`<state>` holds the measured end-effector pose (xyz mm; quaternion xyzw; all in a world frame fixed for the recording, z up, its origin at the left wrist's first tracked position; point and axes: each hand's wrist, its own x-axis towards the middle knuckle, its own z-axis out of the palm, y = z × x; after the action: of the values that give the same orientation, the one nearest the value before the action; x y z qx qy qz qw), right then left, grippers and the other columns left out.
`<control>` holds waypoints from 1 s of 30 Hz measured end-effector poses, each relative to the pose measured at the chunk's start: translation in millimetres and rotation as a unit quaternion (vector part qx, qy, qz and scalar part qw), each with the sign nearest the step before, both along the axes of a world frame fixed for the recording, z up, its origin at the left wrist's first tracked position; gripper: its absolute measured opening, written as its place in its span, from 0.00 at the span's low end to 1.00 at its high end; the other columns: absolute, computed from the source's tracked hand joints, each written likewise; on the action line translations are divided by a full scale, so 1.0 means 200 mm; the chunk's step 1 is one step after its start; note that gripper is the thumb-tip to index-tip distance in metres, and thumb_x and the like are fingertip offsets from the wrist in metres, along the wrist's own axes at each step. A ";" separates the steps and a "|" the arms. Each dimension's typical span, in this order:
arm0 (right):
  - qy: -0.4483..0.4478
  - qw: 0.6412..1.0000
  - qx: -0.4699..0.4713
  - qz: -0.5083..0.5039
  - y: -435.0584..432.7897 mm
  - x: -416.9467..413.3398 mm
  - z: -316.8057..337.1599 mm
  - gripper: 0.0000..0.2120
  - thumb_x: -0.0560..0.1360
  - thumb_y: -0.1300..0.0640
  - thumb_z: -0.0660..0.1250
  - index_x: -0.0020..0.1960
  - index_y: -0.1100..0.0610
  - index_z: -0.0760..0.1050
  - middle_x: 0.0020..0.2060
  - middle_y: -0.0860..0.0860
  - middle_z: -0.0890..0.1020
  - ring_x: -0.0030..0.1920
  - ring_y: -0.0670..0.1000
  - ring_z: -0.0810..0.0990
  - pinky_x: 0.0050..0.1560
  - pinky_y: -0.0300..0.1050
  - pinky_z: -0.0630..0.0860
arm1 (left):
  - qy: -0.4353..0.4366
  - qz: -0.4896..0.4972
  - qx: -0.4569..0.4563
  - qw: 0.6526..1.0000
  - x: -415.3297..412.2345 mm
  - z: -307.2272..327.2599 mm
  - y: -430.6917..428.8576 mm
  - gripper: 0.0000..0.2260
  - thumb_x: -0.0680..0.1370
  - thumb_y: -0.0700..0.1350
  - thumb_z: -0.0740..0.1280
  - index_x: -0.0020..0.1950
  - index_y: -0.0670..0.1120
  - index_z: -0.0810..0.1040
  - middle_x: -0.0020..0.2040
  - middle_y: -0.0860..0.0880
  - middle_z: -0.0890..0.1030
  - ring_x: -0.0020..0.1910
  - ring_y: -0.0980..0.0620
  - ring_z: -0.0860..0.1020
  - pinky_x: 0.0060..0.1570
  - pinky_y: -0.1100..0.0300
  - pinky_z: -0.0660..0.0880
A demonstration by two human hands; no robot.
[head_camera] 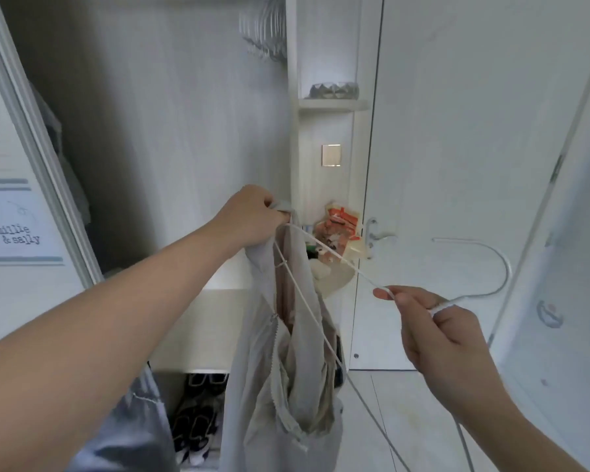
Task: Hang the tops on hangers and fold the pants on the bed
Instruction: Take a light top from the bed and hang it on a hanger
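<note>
A light grey top (pixel 280 379) hangs down at the centre, bunched at its upper end in my left hand (pixel 252 216), which grips the fabric with curled fingers. A thin white wire hanger (pixel 334 257) runs from under that hand to my right hand (pixel 433 328). My right hand pinches the hanger near its neck, and the hook curves up and to the right towards the door. One hanger arm slants down through the top's opening. The garment's lower part runs out of view at the bottom.
An open wardrobe (pixel 167 131) stands ahead, with several empty hangers (pixel 262 32) on its rail at the top. Shoes (pixel 198 420) lie on its floor. A corner shelf holds an orange packet (pixel 341 223). A white door with a handle (pixel 375 233) is at the right.
</note>
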<state>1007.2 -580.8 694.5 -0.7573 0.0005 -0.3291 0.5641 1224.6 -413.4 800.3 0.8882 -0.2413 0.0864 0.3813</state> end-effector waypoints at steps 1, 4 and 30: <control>0.006 1.000 -0.013 -0.012 -0.01 -0.05 -0.05 0.13 0.82 0.46 0.62 0.45 0.40 0.84 0.23 0.52 0.63 0.25 0.52 0.66 0.33 0.41 0.64 | 0.018 -0.004 -0.006 1.000 -0.05 -0.08 -0.03 0.12 0.76 0.45 0.70 0.44 0.35 0.78 0.40 0.44 0.73 0.38 0.49 0.70 0.39 0.57 0.65; 0.036 0.993 -0.100 -0.052 -0.05 -0.17 -0.18 0.12 0.81 0.41 0.58 0.48 0.36 0.80 0.21 0.50 0.70 0.22 0.44 0.65 0.25 0.33 0.62 | 0.065 -0.011 -0.025 0.998 -0.19 -0.29 -0.07 0.09 0.77 0.45 0.70 0.41 0.41 0.79 0.38 0.47 0.76 0.36 0.51 0.73 0.35 0.59 0.66; 0.152 0.972 0.129 0.122 0.01 -0.24 -0.73 0.18 0.79 0.54 0.62 0.37 0.68 0.71 0.23 0.46 0.64 0.24 0.45 0.60 0.27 0.36 0.59 | -0.118 -0.234 0.226 0.938 -0.77 -0.81 0.04 0.19 0.77 0.66 0.62 0.60 0.58 0.81 0.51 0.58 0.74 0.52 0.57 0.69 0.56 0.58 0.67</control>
<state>959.2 -578.2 549.5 -0.7134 0.0368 -0.1357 0.6865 1070.5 -404.6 637.7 0.8530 -0.4985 0.0417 0.1487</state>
